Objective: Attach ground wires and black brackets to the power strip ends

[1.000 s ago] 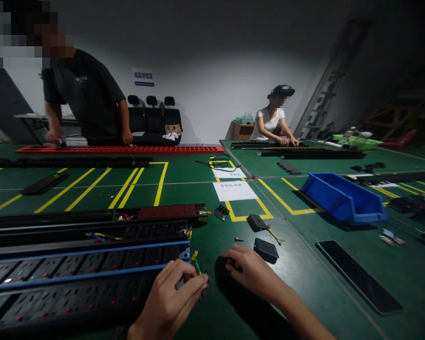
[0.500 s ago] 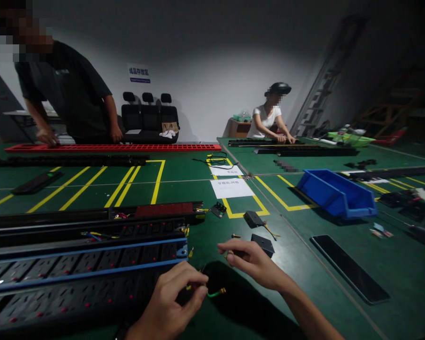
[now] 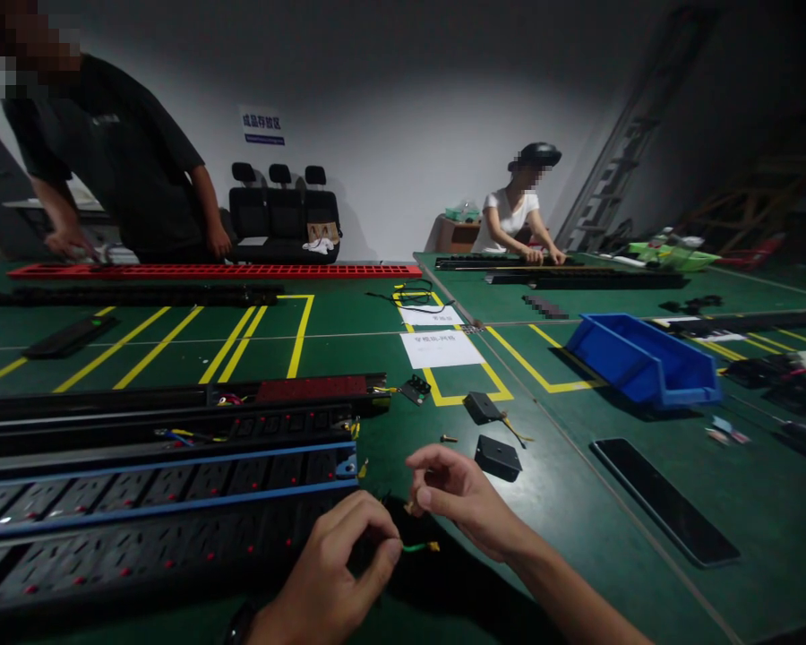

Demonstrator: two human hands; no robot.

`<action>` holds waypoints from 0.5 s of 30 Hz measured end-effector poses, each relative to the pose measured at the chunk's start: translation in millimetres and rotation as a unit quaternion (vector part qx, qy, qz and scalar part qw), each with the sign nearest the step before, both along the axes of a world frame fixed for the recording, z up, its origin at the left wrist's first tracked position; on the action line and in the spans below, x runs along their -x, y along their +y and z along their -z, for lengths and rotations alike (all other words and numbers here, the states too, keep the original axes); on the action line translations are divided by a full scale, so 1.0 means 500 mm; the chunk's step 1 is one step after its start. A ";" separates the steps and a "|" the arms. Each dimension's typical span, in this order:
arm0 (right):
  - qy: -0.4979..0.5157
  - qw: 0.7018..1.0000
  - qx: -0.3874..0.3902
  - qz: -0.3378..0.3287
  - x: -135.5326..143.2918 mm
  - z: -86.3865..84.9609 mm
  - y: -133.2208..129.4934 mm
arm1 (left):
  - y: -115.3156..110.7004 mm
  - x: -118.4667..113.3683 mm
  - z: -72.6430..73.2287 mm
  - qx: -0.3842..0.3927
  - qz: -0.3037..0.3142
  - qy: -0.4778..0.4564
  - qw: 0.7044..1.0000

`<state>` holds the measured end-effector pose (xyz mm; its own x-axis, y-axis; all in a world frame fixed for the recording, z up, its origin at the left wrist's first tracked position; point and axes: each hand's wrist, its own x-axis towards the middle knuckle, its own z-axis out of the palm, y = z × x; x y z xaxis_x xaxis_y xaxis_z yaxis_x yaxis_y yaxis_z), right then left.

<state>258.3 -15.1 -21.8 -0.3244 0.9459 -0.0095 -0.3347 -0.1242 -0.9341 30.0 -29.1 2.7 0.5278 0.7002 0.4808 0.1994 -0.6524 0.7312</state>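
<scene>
My left hand [image 3: 339, 564] is closed near the right ends of the black socket strips, its thumb and forefinger pinched. A short green wire [image 3: 417, 547] with a brass-coloured end sticks out to the right of those fingertips. Just right of it my right hand [image 3: 467, 502] pinches a small brass-coloured piece [image 3: 411, 508] between thumb and fingers. Beyond my right hand lie a small screw [image 3: 449, 439] and a black box [image 3: 498, 458]. A second black box [image 3: 484, 408] with yellow wires sits farther back. The blue-edged socket strip [image 3: 175, 488] lies to the left.
On the green table [image 3: 349, 345] are a phone [image 3: 664, 502] and a blue bin [image 3: 645, 363] at right, with paper sheets [image 3: 441, 349] mid-table. Beyond a long red rail [image 3: 215, 270] stands a person in dark clothes; another person in white works at the back right.
My right hand has shifted slightly left and down, its fingers curling more around the small piece. The view has tilted a little, and the person at left leans farther left.
</scene>
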 end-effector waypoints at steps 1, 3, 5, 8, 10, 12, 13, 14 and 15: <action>-0.007 1.000 0.000 -0.001 0.003 0.004 -0.001 | 0.000 -0.001 -0.001 0.002 -0.005 0.001 1.000; -0.018 1.000 -0.006 -0.004 0.010 0.012 -0.004 | 0.000 -0.002 -0.001 0.002 -0.023 0.005 1.000; -0.022 0.999 -0.022 -0.010 0.016 0.019 -0.008 | -0.002 -0.002 -0.001 -0.001 -0.046 0.010 0.999; -0.016 0.999 -0.043 -0.024 0.026 0.020 -0.015 | -0.004 -0.002 0.002 -0.007 -0.053 0.012 0.998; -0.010 0.998 -0.048 -0.035 0.031 0.016 -0.018 | -0.003 -0.001 0.005 -0.010 -0.039 0.008 0.999; -0.002 0.998 -0.050 -0.042 0.033 0.010 -0.020 | -0.001 -0.001 0.008 -0.011 -0.025 0.003 1.000; 0.000 0.998 -0.050 -0.042 0.034 0.008 -0.020 | 0.000 -0.001 0.009 -0.011 -0.021 0.002 1.000; 0.002 0.998 -0.048 -0.040 0.033 0.006 -0.020 | 0.002 -0.001 0.009 -0.011 -0.017 0.001 1.000; 0.004 0.998 -0.044 -0.034 0.033 0.005 -0.020 | 0.003 -0.001 0.010 -0.009 -0.015 0.002 1.000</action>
<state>241.7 -24.9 -24.2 -0.3877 0.9187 0.0756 -0.3355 -0.0642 -0.9399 30.3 -27.7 -2.1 0.5093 0.7066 0.4913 0.2216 -0.6593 0.7185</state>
